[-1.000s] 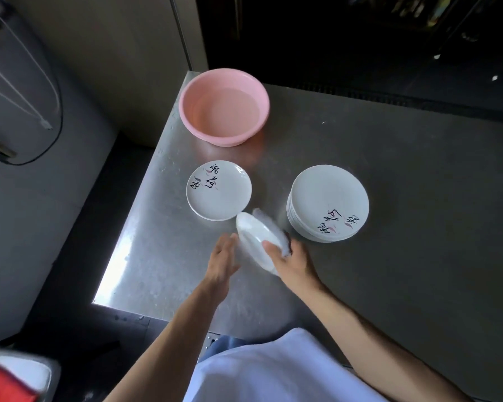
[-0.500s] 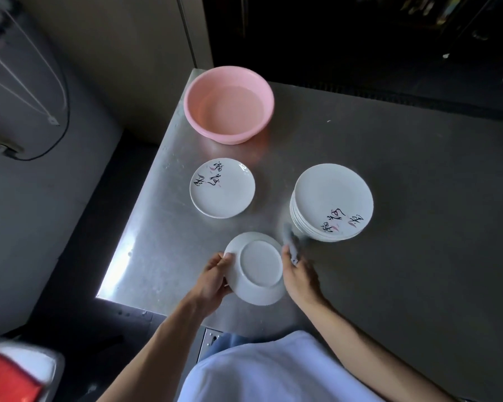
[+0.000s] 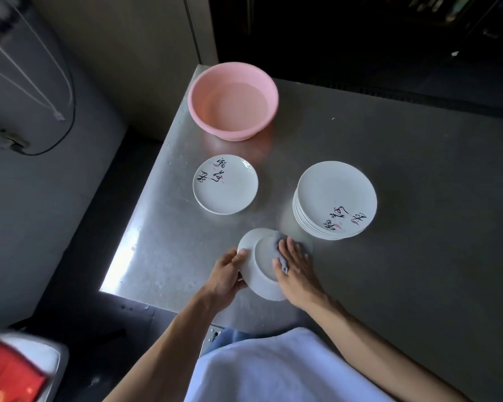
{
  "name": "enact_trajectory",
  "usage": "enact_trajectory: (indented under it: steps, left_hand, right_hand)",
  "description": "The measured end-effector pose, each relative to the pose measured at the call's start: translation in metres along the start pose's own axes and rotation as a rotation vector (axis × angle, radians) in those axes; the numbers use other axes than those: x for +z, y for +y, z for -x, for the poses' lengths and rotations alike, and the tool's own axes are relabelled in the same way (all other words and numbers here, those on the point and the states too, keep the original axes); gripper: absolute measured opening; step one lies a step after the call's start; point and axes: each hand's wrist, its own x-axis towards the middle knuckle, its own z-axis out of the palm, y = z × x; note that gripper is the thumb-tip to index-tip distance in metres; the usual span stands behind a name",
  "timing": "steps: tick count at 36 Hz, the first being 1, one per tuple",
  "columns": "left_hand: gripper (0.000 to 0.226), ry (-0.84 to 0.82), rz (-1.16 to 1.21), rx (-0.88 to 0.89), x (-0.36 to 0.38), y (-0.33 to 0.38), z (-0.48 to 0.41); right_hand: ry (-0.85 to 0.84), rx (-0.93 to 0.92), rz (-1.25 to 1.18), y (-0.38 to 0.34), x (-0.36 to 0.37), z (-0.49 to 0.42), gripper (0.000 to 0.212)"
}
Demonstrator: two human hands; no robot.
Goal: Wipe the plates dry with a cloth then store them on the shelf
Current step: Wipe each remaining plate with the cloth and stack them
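Beneath the grey cloth (image 3: 278, 240), the white plate (image 3: 259, 274) shows its underside.

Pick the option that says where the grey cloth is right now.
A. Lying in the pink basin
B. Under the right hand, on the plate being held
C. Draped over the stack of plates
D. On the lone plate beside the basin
B: the right hand presses the grey cloth flat against the plate, which the left hand grips by its rim.
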Motion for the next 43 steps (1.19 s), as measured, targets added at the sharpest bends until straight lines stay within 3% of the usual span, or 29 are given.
enact_trajectory:
  steps: [3, 7, 9, 13, 14, 17, 19, 25, 27, 29, 32, 35, 37, 40, 41, 43]
  left_hand:
    - [0.031, -0.080, -0.040, 0.035, 0.005, 0.002, 0.004]
    - [0.024, -0.114, -0.121, 0.050, 0.007, 0.004, 0.006]
    - [0.027, -0.122, -0.116, 0.061, 0.007, 0.004, 0.007]
    - [0.029, -0.105, -0.105, 0.061, 0.005, 0.003, 0.010]
    - [0.029, -0.105, -0.109, 0.063, 0.005, 0.003, 0.010]
    - [0.027, -0.126, -0.140, 0.077, 0.005, 0.005, 0.012]
    - [0.026, -0.133, -0.160, 0.082, 0.004, 0.005, 0.013]
    - [0.012, -0.107, 0.022, 0.049, 0.000, 0.005, 0.013]
    - [0.025, -0.064, 0.065, 0.032, -0.001, 0.008, 0.011]
    - [0.033, -0.024, 0.048, 0.025, -0.002, 0.013, 0.010]
    - [0.040, -0.054, -0.072, 0.035, -0.003, 0.019, 0.010]
    - [0.020, -0.111, -0.149, 0.057, -0.004, 0.021, 0.012]
    - [0.019, -0.134, -0.143, 0.057, -0.004, 0.023, 0.015]
    - [0.024, -0.139, -0.136, 0.049, -0.002, 0.024, 0.017]
    - [0.024, -0.138, -0.134, 0.045, -0.001, 0.024, 0.017]
    - [0.024, -0.143, -0.148, 0.041, 0.000, 0.024, 0.017]
  right_hand:
    - [0.091, -0.249, -0.032, -0.016, 0.002, -0.010, 0.061]
    - [0.130, -0.446, -0.115, -0.023, 0.000, -0.008, 0.054]
    - [0.210, -0.406, -0.100, -0.013, -0.002, -0.016, 0.056]
    - [0.215, 0.012, -0.213, -0.006, -0.003, -0.026, 0.065]
    - [0.205, -0.017, -0.199, -0.008, -0.001, -0.024, 0.068]
    - [0.214, -0.419, -0.083, -0.009, 0.005, -0.006, 0.058]
    - [0.181, -0.547, -0.038, -0.003, 0.006, -0.001, 0.055]
    - [0.231, -0.013, -0.421, 0.003, -0.006, -0.010, 0.054]
    - [0.222, 0.094, -0.544, -0.006, -0.010, -0.006, 0.058]
    - [0.181, 0.039, -0.569, -0.015, -0.009, -0.004, 0.063]
    - [0.147, -0.375, -0.349, -0.026, -0.001, -0.003, 0.056]
    - [0.174, -0.570, -0.166, -0.020, 0.012, -0.010, 0.049]
    - [0.231, -0.441, -0.137, -0.016, 0.015, -0.019, 0.054]
    - [0.222, -0.039, -0.230, -0.012, 0.012, -0.034, 0.066]
    - [0.221, 0.015, -0.245, -0.012, 0.013, -0.035, 0.070]
    - [0.197, -0.077, -0.237, -0.015, 0.013, -0.030, 0.072]
